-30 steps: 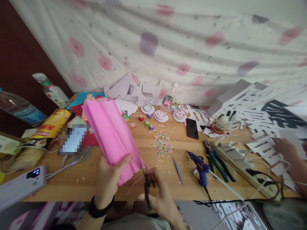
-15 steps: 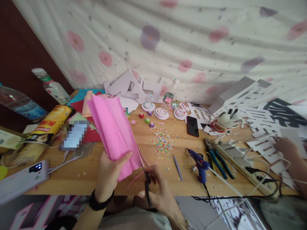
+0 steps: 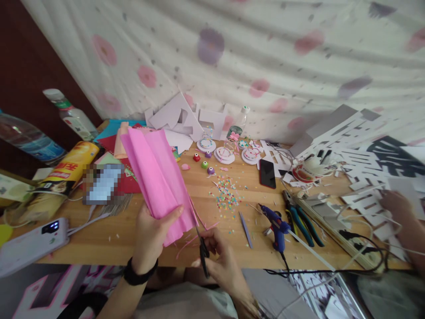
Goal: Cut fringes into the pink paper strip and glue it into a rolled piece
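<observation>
My left hand (image 3: 154, 232) grips a folded sheet of pink crepe paper (image 3: 159, 181) near its lower end, thumb on top, and holds it up over the table. Black-handled scissors (image 3: 203, 257) are in my right hand (image 3: 221, 257), with fingers and thumb at the handles. Their blades touch the lower right edge of the paper. A thin pink strip (image 3: 196, 210) hangs along that right edge, and more cut strips (image 3: 186, 246) lie curled below it on the wood.
Confetti (image 3: 227, 195), tweezers (image 3: 245, 229), a blue glue gun (image 3: 275, 223) and pliers (image 3: 300, 219) lie to the right. Small decorated stands (image 3: 224, 154) are behind. A phone (image 3: 102, 184), power bank (image 3: 36, 241) and bottles (image 3: 75, 117) stand left. Another person's hand (image 3: 398, 206) rests on cut white paper (image 3: 368, 201).
The scissors have tilted a little and their blades sit slightly higher along the paper's right edge. The left hand keeps its grip on the crepe paper. The view has shifted slightly.
</observation>
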`<state>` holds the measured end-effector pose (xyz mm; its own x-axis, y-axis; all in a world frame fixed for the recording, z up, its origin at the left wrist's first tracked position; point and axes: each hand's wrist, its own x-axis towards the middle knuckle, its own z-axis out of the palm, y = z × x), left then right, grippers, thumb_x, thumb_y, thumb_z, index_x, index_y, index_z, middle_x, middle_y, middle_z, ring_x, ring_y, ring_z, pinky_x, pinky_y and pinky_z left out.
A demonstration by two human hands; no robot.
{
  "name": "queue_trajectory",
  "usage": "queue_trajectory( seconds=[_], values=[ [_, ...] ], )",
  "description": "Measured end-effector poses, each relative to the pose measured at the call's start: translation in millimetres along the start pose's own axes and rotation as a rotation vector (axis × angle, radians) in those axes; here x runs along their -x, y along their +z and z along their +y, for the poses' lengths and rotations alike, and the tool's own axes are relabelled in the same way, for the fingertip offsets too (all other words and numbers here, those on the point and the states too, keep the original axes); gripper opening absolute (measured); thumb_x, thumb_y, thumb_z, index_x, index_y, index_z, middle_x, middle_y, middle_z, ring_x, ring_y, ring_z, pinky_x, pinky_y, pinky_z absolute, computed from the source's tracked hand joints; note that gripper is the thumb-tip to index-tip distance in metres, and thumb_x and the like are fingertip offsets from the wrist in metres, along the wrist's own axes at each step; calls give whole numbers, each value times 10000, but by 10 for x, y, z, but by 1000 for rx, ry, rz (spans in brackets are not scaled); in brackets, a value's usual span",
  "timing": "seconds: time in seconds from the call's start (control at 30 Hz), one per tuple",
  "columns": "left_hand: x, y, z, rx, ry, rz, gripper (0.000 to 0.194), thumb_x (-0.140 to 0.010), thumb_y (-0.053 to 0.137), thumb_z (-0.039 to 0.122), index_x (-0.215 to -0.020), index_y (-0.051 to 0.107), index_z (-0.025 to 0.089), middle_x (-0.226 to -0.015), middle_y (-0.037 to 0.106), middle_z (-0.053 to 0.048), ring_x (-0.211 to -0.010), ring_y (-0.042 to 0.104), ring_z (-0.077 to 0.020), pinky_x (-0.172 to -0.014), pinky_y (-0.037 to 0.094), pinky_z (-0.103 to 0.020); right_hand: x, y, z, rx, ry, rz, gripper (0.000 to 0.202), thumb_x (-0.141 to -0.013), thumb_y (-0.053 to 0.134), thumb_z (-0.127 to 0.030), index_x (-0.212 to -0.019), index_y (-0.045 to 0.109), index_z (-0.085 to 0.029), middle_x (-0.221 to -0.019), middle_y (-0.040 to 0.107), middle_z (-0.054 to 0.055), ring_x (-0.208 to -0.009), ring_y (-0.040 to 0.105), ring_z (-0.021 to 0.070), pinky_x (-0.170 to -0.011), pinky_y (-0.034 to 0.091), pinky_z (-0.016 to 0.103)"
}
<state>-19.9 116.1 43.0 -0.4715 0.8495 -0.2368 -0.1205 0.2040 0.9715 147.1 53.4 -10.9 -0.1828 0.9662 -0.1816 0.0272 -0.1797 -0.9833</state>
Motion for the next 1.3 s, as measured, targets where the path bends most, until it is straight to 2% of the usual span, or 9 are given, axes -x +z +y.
queue_trajectory(
  seconds=[0.17,0.33,0.47,0.67,0.87,1.17,1.3],
  values=[
    [5,9,2,23,6,12,548,-535,900,302,-1004,665,147,-944,761,-92,-829,734,-273,-650,608,-331,-11,8,72,-34,42,4,388,-725,819,-411,-951,585,-200,-631,478,-86,-576,430,110,-554,326,218],
    [19,14,13,-11,5,11,540,-538,901,316,-996,668,147,-946,764,-91,-833,736,-278,-649,609,-332,-20,-1,13,7,62,39,400,-653,866,-387,-890,609,-192,-588,491,-91,-556,427,105,-562,312,225],
    [57,15,-8,-32,2,-51,531,-560,895,320,-1012,673,152,-941,766,-78,-846,733,-266,-680,601,-321,-9,1,-54,42,56,63,416,-616,884,-355,-897,637,-174,-609,512,-86,-589,420,103,-604,305,235],
    [93,9,-111,-86,-15,-136,524,-598,883,364,-1020,668,140,-932,758,-78,-829,726,-260,-694,581,-332,-35,11,-64,15,32,71,420,-640,855,-421,-871,595,-186,-633,525,-77,-598,432,108,-600,324,238],
    [108,-17,-163,-95,-17,-165,571,-609,888,387,-1069,653,143,-969,747,-76,-850,707,-246,-700,556,-315,-47,26,-68,-23,23,77,439,-640,857,-424,-890,580,-192,-648,515,-73,-611,430,114,-598,325,238],
    [96,-25,-163,-58,2,-153,536,-606,894,373,-1034,653,158,-959,751,-66,-867,722,-258,-707,574,-320,-81,67,-43,-99,49,64,430,-652,850,-461,-841,552,-215,-532,480,-104,-468,397,86,-472,305,204],
    [116,-22,-126,-82,-12,-159,537,-592,890,365,-1026,655,154,-936,747,-63,-844,716,-253,-689,571,-317,-68,51,-59,-78,37,95,406,-632,882,-382,-839,586,-200,-580,523,-88,-528,434,91,-522,328,209]
  ],
)
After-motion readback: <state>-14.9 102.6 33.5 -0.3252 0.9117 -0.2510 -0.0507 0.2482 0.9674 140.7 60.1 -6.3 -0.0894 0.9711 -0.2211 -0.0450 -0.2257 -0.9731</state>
